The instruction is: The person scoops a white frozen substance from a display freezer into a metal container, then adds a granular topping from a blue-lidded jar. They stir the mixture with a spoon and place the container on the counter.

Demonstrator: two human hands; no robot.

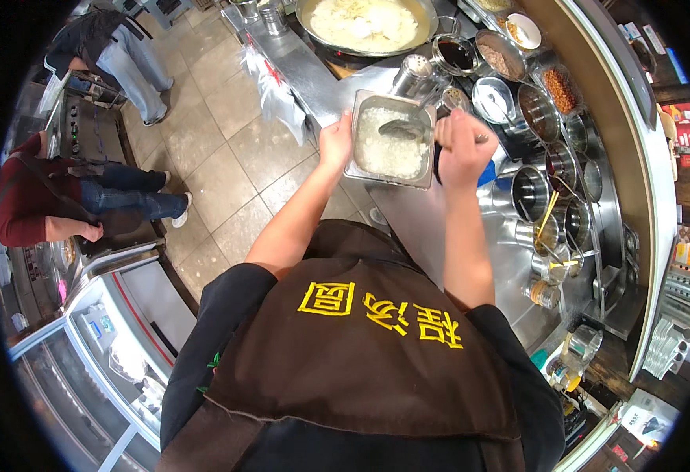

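My left hand (336,141) grips the left side of a square steel container (389,179). Inside it lies a whitish, wet, lumpy food (386,154). My right hand (466,150) is closed on the handle of a metal ladle (402,129), whose dark-looking bowl rests in or just over the food. Beyond the container stand steel shakers with perforated lids, one (414,68) by its upper edge and another (453,100) near my right hand. A wide steel pan (366,52) at the top holds pale liquid with white pieces.
A steel counter (410,215) runs below my right arm. To the right stand steel pots (529,192), a bowl of dark sauce (457,54) and a tub of reddish-brown nuts or beans (559,88). White plastic bags (274,97) hang at the counter's left edge. Two people stand at the left.
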